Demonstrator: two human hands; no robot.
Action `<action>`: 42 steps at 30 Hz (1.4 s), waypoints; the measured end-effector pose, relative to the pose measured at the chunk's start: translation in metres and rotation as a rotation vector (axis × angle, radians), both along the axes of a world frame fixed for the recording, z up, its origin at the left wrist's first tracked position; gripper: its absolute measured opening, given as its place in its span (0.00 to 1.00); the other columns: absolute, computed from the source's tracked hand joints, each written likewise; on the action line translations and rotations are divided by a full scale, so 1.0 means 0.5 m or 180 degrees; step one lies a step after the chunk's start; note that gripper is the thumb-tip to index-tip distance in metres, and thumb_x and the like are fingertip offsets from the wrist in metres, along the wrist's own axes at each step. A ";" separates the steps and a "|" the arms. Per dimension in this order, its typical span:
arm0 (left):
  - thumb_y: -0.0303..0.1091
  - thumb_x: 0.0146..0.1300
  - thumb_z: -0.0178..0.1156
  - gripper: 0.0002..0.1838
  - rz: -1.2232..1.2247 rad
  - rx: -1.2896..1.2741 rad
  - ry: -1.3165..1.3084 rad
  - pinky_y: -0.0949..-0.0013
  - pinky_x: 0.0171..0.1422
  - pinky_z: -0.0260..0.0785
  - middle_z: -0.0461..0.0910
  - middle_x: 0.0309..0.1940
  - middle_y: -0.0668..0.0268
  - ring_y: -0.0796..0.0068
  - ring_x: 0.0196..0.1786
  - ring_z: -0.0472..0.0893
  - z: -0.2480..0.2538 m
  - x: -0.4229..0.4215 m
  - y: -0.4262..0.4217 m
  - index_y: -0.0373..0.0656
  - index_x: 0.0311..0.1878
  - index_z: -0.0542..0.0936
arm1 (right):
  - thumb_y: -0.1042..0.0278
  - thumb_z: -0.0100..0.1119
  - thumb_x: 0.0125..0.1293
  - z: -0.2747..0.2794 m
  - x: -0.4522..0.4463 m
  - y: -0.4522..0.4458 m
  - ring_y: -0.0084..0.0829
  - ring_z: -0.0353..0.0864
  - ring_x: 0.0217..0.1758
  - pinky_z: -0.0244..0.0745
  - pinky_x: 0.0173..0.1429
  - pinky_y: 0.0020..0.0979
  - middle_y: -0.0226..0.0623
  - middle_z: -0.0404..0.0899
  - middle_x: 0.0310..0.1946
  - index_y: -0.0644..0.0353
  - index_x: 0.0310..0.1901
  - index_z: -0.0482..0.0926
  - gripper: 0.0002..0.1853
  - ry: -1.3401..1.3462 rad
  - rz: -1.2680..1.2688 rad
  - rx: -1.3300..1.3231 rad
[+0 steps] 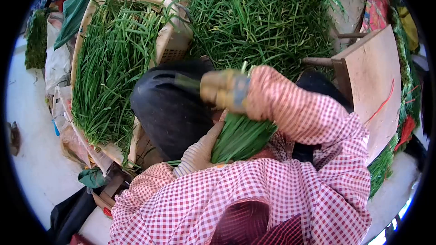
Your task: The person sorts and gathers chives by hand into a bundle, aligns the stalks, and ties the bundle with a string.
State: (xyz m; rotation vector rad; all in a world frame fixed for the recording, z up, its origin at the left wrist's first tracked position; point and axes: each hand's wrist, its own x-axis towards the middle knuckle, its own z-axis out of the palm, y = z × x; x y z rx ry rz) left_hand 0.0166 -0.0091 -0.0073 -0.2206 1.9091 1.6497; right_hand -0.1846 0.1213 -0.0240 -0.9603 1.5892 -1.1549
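My left hand (198, 155), in a pale knitted glove, is wrapped around the left side of a bundle of green chives (243, 138) in my lap. The leaves fan toward my body, and a few pale stem ends show at the top. Above the bundle, my right hand (225, 90), in a worn yellowish glove with a blue-grey band, is smeared by motion. Its fingers look curled, and a blurred green streak, seemingly some chive leaves (187, 81), sticks out to their left. My right forearm hides part of the bundle.
A pale plastic basket (175, 41) filled with chives stands to my left. A large heap of loose chives (254, 18) covers the floor ahead. On my right is a tipped wooden stool or board (374, 86) with a red string (385, 102). Bags and cloths lie at far left.
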 end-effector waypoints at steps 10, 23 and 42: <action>0.21 0.49 0.72 0.49 0.0906 0.0959 0.0449 0.63 0.68 0.65 0.69 0.66 0.54 0.66 0.66 0.72 0.016 0.034 -0.014 0.42 0.73 0.56 | 0.50 0.50 0.71 -0.033 -0.126 0.286 0.52 0.72 0.63 0.69 0.67 0.50 0.52 0.69 0.62 0.50 0.71 0.59 0.30 0.3459 -0.0323 0.3425; 0.15 0.45 0.69 0.51 0.0882 0.1381 0.1005 0.57 0.70 0.63 0.66 0.67 0.53 0.61 0.68 0.69 0.027 0.073 -0.031 0.42 0.73 0.54 | 0.39 0.46 0.69 0.027 0.124 0.095 0.49 0.73 0.63 0.70 0.65 0.52 0.51 0.73 0.59 0.50 0.69 0.61 0.33 -0.3771 -0.2439 -0.2863; 0.33 0.50 0.74 0.54 -0.0149 0.1510 0.0048 0.55 0.73 0.56 0.61 0.70 0.54 0.58 0.71 0.62 0.176 -0.212 -0.037 0.40 0.75 0.50 | 0.23 0.37 0.63 0.063 0.167 0.179 0.36 0.84 0.34 0.83 0.42 0.40 0.41 0.83 0.35 0.67 0.49 0.78 0.45 -0.3991 -0.3105 -0.3419</action>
